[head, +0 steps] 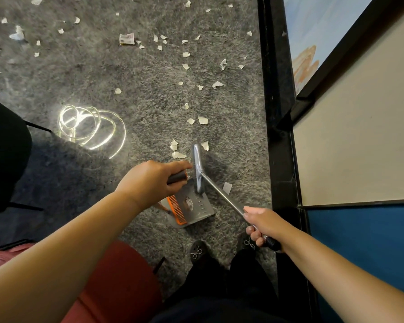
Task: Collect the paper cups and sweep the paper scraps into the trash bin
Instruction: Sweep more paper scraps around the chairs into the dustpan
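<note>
Grey carpet (103, 73): broom (197, 169) is sweeping light paper scraps (202, 120) toward dustpan (194, 206).
Right hand (264, 226) is clamping the stiff shaft; left hand (149, 180) is gripping the dustpan handle.

Grey carpet (103, 73) carries paper scraps (203, 120) scattered beyond both hands, a glowing coiled cord (89, 127) ahead-left, and perhaps a crumpled cup (127, 39) farther off.

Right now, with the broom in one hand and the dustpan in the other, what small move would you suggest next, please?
Probably draw the broom head back toward the dustpan. The right hand grips the broom handle, the left hand holds the dustpan, and several paper scraps lie on the carpet just beyond the broom head.
</note>
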Motion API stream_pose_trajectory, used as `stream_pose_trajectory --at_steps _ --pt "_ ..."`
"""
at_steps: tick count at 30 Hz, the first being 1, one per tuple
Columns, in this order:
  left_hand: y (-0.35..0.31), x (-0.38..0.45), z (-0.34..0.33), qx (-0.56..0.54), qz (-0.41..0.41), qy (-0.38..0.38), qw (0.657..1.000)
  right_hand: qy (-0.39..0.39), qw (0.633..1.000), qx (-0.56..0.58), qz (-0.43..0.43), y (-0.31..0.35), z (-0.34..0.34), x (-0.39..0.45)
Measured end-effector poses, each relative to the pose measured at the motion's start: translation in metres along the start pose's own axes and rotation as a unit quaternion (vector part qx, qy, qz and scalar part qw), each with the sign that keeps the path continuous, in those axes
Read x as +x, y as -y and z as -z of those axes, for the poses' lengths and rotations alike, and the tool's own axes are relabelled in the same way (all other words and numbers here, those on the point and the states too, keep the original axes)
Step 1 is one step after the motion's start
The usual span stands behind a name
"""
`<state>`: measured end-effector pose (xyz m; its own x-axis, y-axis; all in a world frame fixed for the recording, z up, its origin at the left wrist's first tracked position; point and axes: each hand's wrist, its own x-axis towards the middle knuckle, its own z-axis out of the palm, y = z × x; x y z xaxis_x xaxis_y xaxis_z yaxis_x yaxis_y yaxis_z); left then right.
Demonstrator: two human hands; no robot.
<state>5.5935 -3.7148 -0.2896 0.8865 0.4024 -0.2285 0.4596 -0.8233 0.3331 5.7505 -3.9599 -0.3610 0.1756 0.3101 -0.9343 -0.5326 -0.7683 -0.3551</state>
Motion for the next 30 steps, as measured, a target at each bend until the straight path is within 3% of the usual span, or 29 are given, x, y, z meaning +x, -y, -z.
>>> stream_pose_trajectory --at_steps 10,19,30 --pt "-0.028 0.016 0.0 -0.013 -0.016 -0.009 1.0 -0.043 0.999 0.012 0.016 -0.005 0.031 -0.008" --pt "-0.052 0.05 -0.008 0.002 -0.029 0.018 0.999 -0.11 0.993 -0.046 0.001 -0.018 0.061 0.004" --pt "-0.055 0.054 -0.016 0.0 -0.037 -0.025 0.999 -0.004 0.998 0.044 -0.038 -0.02 0.039 0.003"
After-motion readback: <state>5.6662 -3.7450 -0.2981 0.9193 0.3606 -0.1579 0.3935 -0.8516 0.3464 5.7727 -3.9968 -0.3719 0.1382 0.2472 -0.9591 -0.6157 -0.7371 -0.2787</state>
